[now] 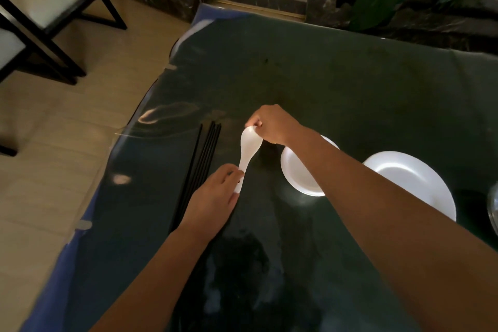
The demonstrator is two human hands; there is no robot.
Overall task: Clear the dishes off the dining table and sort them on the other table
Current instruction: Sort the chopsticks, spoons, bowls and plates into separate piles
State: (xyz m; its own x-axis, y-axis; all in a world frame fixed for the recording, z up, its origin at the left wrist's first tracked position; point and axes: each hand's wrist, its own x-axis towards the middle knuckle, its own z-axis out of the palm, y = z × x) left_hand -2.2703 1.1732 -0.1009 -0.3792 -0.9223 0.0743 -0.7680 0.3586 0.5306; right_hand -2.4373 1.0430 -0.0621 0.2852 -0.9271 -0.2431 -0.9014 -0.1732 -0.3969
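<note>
Beside the black chopsticks (200, 167), a white soup spoon (249, 149) is pinched at both ends: left hand (215, 194) on the handle, right hand (272, 124) on the bowl. Light, rigid, probably breakable and slick.

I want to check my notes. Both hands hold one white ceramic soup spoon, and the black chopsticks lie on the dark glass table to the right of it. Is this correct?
Not quite. The head view shows the black chopsticks lying left of the white ceramic soup spoon, not right. The rest holds: the left hand and right hand both hold it over the dark glass table.
</note>
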